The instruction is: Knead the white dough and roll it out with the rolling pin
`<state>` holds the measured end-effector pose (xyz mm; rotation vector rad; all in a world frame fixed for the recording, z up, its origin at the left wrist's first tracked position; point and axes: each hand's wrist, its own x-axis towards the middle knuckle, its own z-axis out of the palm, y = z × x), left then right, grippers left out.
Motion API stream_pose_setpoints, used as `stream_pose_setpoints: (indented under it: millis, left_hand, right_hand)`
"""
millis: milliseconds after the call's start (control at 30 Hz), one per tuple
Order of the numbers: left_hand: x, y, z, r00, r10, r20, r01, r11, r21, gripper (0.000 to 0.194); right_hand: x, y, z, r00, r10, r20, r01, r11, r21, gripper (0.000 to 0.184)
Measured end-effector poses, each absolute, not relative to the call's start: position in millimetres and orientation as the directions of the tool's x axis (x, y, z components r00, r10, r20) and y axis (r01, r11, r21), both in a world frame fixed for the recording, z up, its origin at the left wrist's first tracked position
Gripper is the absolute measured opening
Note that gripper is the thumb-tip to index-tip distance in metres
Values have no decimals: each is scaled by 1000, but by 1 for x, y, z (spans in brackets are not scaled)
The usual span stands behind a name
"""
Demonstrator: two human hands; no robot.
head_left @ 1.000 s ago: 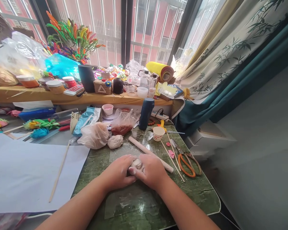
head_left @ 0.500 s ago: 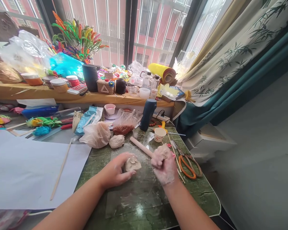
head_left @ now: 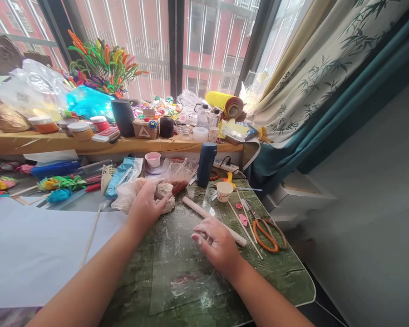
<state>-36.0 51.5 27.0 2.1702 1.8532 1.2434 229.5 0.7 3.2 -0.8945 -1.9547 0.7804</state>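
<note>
My left hand (head_left: 145, 203) is closed round a lump of pale clay (head_left: 164, 190). It holds the lump just above or against a second pale lump (head_left: 170, 205), beside a thin plastic bag (head_left: 124, 194). My right hand (head_left: 216, 245) hovers over the clear sheet (head_left: 177, 254) with its fingers curled in. Whatever lies inside those fingers is mostly hidden. Behind that hand a pale rolling pin (head_left: 196, 208) lies slantwise, partly covered by the hand. Pale smears mark both the sheet and my right fingers.
At the right lie orange-handled scissors (head_left: 266, 236), thin sticks (head_left: 247, 225) and a paper cup (head_left: 224, 191). A dark blue bottle (head_left: 206, 164) stands behind. White paper (head_left: 51, 254) covers the left side. Jars and craft things crowd the sill (head_left: 129, 144).
My left hand has carried its clay lump away and left to the other lump. My right hand has moved slightly left and turned over; the clay lump seen in it before is hidden now.
</note>
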Motion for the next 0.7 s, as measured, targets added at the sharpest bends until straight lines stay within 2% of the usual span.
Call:
stream_pose_setpoints:
  millis: [33,133,267,400,467,500,533,600,667,700]
  left_hand:
    - [-38,55,21,33,849,527,840,-309,445,49]
    - [-43,62,-2,76,868,490,900,-271,340,44]
    - [-49,61,-12,150,889,432,928,-278,248,54]
    - [-37,41,7,97,829,550,918,-288,272,71]
    - [-21,25,16,60,791,609,888,-321,330,66]
    - [-11,17,19,97,799,593,860,-367,355,60]
    - [0,9,20,160,823,546,828,-412,379,52]
    - [21,-5,20,355,861,364,758,-493,427,40]
    - [39,-14,16,522,825,216,694,-558,455,52]
    - [45,-16,13,575,800,172,671,-581,460,50]
  right_hand:
    - [230,1,1,-424,802,420,317,566,-761,21]
    - [230,2,-12,-462,801,381,386,568,-726,19]
    - [230,2,-29,-458,817,351,457,555,-695,14]
    - [229,2,-30,-450,828,334,460,536,-708,31]
    - [235,4,-22,-449,805,388,427,575,-698,35]
    - [240,6,-17,-419,805,420,424,583,-693,33]
    - [246,10,-11,-371,817,442,442,574,-689,29]
    - [260,19,-5,-273,860,430,543,507,-670,27]
    - [275,27,-6,-263,898,351,677,432,-597,35]
    - [281,30,-10,-291,907,305,728,417,-544,40]
